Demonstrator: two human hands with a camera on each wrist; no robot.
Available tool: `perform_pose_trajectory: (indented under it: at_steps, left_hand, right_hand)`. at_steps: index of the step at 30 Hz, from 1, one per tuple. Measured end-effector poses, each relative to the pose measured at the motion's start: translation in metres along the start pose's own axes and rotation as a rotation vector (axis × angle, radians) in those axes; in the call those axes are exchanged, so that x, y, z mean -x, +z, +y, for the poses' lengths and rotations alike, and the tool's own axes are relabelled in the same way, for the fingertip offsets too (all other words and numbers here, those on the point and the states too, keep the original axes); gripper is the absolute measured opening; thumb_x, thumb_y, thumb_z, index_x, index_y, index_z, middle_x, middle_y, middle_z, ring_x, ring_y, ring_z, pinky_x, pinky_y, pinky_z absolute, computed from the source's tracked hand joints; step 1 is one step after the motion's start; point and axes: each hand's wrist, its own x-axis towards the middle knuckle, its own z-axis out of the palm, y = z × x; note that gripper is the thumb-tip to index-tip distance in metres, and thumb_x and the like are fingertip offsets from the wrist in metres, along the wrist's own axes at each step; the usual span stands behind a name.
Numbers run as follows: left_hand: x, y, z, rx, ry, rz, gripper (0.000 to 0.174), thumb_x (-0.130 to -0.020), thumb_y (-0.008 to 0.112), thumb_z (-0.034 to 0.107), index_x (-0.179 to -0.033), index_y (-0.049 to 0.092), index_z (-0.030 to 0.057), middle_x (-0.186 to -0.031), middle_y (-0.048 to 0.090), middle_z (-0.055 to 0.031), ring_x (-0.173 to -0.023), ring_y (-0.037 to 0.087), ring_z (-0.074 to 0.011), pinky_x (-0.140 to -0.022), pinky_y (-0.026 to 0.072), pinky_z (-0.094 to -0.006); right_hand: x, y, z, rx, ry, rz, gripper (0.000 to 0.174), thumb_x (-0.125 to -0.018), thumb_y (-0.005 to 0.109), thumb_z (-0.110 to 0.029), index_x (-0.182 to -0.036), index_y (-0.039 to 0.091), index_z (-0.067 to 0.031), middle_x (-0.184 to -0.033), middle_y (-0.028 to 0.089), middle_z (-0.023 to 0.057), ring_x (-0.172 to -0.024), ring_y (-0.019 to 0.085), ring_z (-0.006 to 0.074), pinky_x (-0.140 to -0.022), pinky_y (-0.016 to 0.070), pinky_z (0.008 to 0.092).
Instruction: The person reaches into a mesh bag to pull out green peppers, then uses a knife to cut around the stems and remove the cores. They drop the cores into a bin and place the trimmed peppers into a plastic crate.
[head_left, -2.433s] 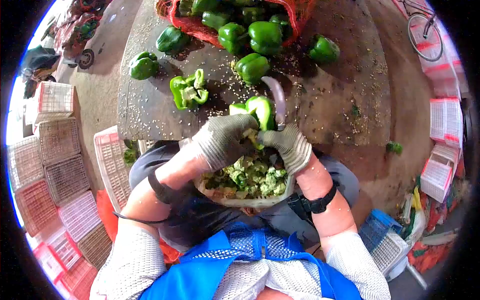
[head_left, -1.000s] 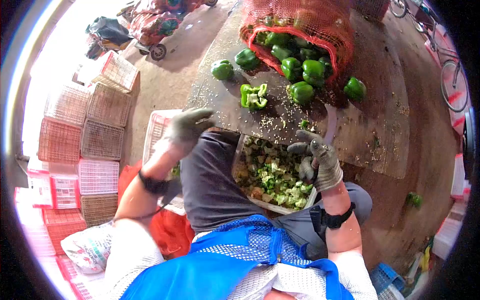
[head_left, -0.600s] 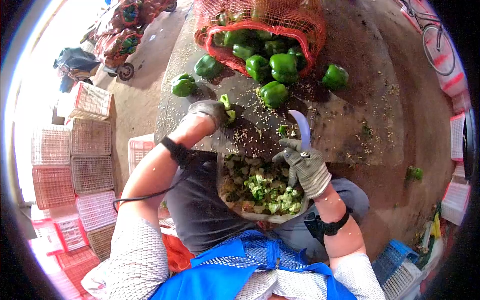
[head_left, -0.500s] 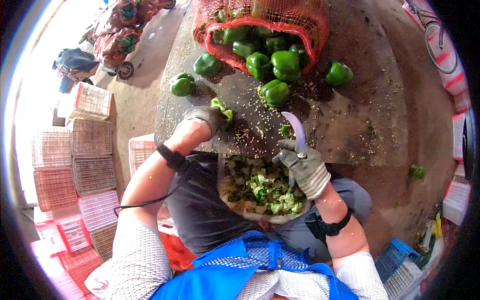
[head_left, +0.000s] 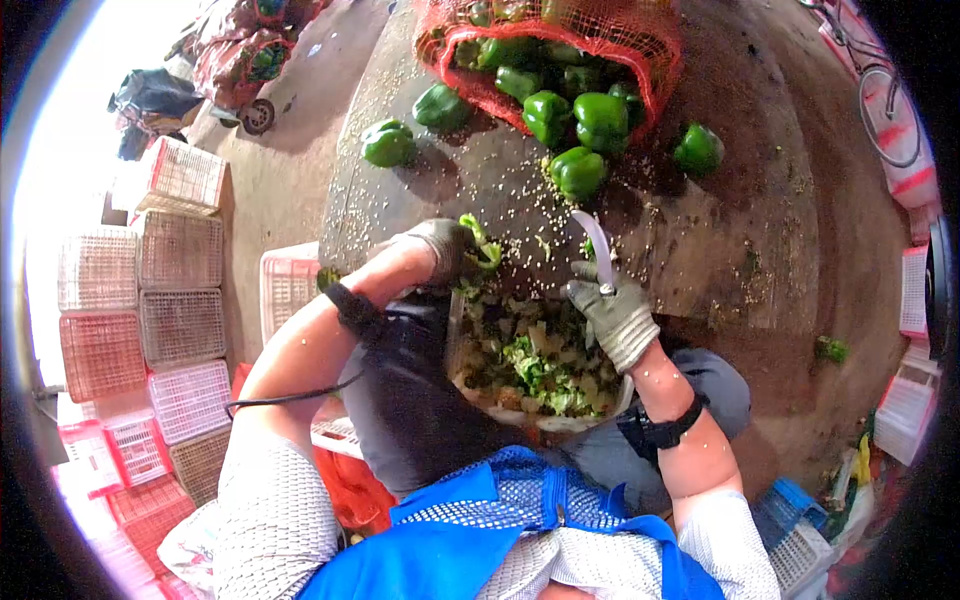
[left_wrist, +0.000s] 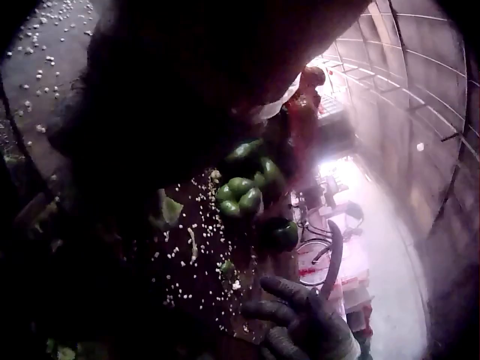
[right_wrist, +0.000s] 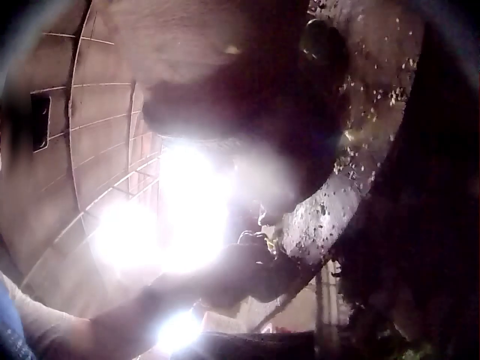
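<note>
In the head view my gloved left hand point(head_left: 445, 250) grips a cut-open green bell pepper point(head_left: 484, 243) at the near edge of the wooden table point(head_left: 700, 235). Part of that pepper is hidden behind the fingers. My gloved right hand point(head_left: 612, 310) holds a knife point(head_left: 592, 243), its curved pale blade pointing up and away from me; the fingers cover the handle. Below both hands, between the knees, a crate point(head_left: 625, 398) holds green and pale pepper scraps point(head_left: 540, 375). The left wrist view, mostly dark, also shows the right hand point(left_wrist: 304, 322) with the knife's curved blade point(left_wrist: 332, 259).
A red mesh sack point(head_left: 560, 30) spills whole green peppers point(head_left: 603, 122) at the table's far side. Another pepper point(head_left: 388, 143) sits left, one point(head_left: 699, 149) right. Seeds are scattered over the tabletop. Stacked plastic crates point(head_left: 180, 330) stand left; a light crate point(head_left: 288, 290) is beside the left knee.
Earlier both hands worked on a pepper above the scrap crate. The left hand then swung left, took the cut pepper from the table and brought it nearer the crate. The right hand keeps the knife.
</note>
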Motion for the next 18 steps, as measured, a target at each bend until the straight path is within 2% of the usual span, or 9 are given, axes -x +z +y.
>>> perform_pose_trajectory:
  at_steps: [1, 3, 4, 6, 9, 10, 12, 15, 18]
  left_hand:
    - [0.001, 0.0, 0.003, -0.373, 0.063, 0.023, 0.019, -0.097, 0.047, 0.016, -0.106, 0.063, 0.009, -0.1, 0.068, -0.0122, -0.091, 0.063, -0.0263, -0.084, 0.051, -0.0427]
    - [0.038, 0.05, 0.036, 0.345, -0.022, 0.287, 0.013, -0.091, 0.058, 0.016, -0.1, 0.064, 0.0078, -0.083, 0.068, -0.0127, -0.065, 0.064, -0.0259, -0.061, 0.0557, -0.0432]
    - [0.07, 0.06, 0.054, -0.317, 0.097, 0.258, 0.013, -0.093, 0.06, 0.017, -0.101, 0.063, 0.0074, -0.082, 0.067, -0.0095, -0.06, 0.063, -0.0224, -0.055, 0.0552, -0.0391]
    - [0.082, 0.07, 0.064, -0.306, 0.239, 0.269, 0.017, -0.094, 0.063, 0.021, -0.104, 0.063, 0.0072, -0.08, 0.066, -0.0065, -0.053, 0.06, -0.0185, -0.048, 0.0523, -0.0342]
    - [0.086, 0.095, 0.061, -0.165, 0.402, 0.025, 0.026, -0.096, 0.062, 0.024, -0.114, 0.061, 0.0055, -0.095, 0.066, -0.0043, -0.076, 0.063, -0.0128, -0.069, 0.0541, -0.0287]
    - [0.084, 0.109, 0.058, -0.103, 0.467, -0.056, 0.028, -0.096, 0.062, 0.024, -0.117, 0.06, 0.005, -0.099, 0.066, -0.0038, -0.082, 0.063, -0.0118, -0.074, 0.054, -0.0274]
    - [0.087, 0.136, 0.059, -0.141, 0.347, -0.132, 0.036, -0.097, 0.061, 0.026, -0.124, 0.058, 0.0038, -0.107, 0.065, -0.0031, -0.095, 0.061, -0.0113, -0.085, 0.0516, -0.0281]
    - [0.078, 0.163, 0.052, -0.22, 0.249, -0.203, 0.043, -0.097, 0.06, 0.031, -0.13, 0.055, 0.0033, -0.113, 0.065, -0.0032, -0.104, 0.061, -0.0129, -0.091, 0.0499, -0.0292]
    - [0.08, 0.183, 0.056, -0.135, 0.173, -0.259, 0.03, -0.096, 0.061, 0.035, -0.107, 0.062, 0.0068, -0.074, 0.064, -0.0015, -0.058, 0.061, -0.011, -0.051, 0.0513, -0.0232]
  right_hand:
    - [-0.001, 0.001, 0.002, 0.063, -0.053, 0.011, 0.037, -0.092, 0.067, -0.016, -0.123, 0.058, 0.0033, -0.094, 0.068, 0.0065, -0.071, 0.061, 0.0099, -0.059, 0.0509, 0.0254]
    - [0.0, 0.004, -0.004, -0.078, 0.048, -0.005, 0.038, -0.093, 0.067, -0.017, -0.124, 0.058, 0.002, -0.095, 0.068, 0.0063, -0.064, 0.059, 0.0087, -0.051, 0.0475, 0.025]
    - [0.0, 0.004, -0.004, -0.093, 0.059, 0.001, 0.039, -0.093, 0.066, -0.017, -0.126, 0.057, 0.0018, -0.097, 0.068, 0.0067, -0.066, 0.058, 0.0091, -0.053, 0.0469, 0.0251]
    - [-0.001, 0.005, -0.003, -0.122, 0.082, 0.013, 0.041, -0.093, 0.066, -0.017, -0.129, 0.055, 0.0013, -0.102, 0.068, 0.0076, -0.071, 0.057, 0.0098, -0.056, 0.0455, 0.0252]
    - [-0.002, 0.003, -0.009, -0.211, 0.061, 0.006, 0.048, -0.091, 0.068, -0.016, -0.132, 0.051, 0.0019, -0.116, 0.066, 0.0103, -0.103, 0.062, 0.0148, -0.089, 0.0514, 0.0267]
    - [-0.001, 0.001, -0.017, -0.276, 0.024, -0.016, 0.049, -0.091, 0.068, -0.016, -0.134, 0.05, 0.0013, -0.118, 0.065, 0.0105, -0.105, 0.061, 0.015, -0.09, 0.0511, 0.0273]
    - [-0.01, -0.002, -0.002, -0.493, -0.113, -0.114, 0.056, -0.092, 0.068, -0.017, -0.14, 0.044, -0.0005, -0.123, 0.063, 0.0096, -0.11, 0.059, 0.0154, -0.092, 0.0502, 0.0287]
    - [-0.015, -0.006, -0.008, -0.325, -0.172, -0.119, 0.076, -0.084, 0.075, -0.034, -0.144, 0.039, -0.0025, -0.125, 0.061, 0.0084, -0.109, 0.058, 0.0142, -0.092, 0.049, 0.0288]
    - [-0.016, -0.009, -0.021, -0.348, -0.143, -0.109, 0.096, -0.073, 0.081, -0.052, -0.143, 0.041, -0.0021, -0.126, 0.059, 0.0096, -0.111, 0.057, 0.0172, -0.094, 0.0479, 0.03]
